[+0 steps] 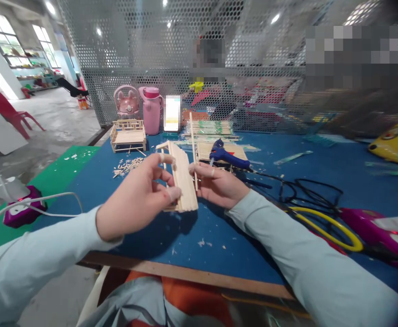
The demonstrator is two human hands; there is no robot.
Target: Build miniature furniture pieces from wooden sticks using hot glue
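Observation:
My left hand (147, 190) is closed around a small structure made of wooden sticks (182, 179), a slatted panel with a frame behind it, held tilted above the table. Between the thumb and fingers of my right hand (221, 181) stands a thin wooden stick (192, 141), nearly upright beside the panel's right edge. Whether the stick touches the panel I cannot tell. Just beyond my right hand, a blue glue gun (231, 156) lies on a pile of sticks. A finished-looking miniature stick bench (128, 135) stands at the back left.
Short stick pieces (129, 166) lie scattered left of centre. A pink bottle (151, 111) and a phone (172, 113) stand along the mesh screen (124, 50). Black cables (308, 188) and a yellow ring (331, 227) are at right; a purple power strip (25, 206) is at left.

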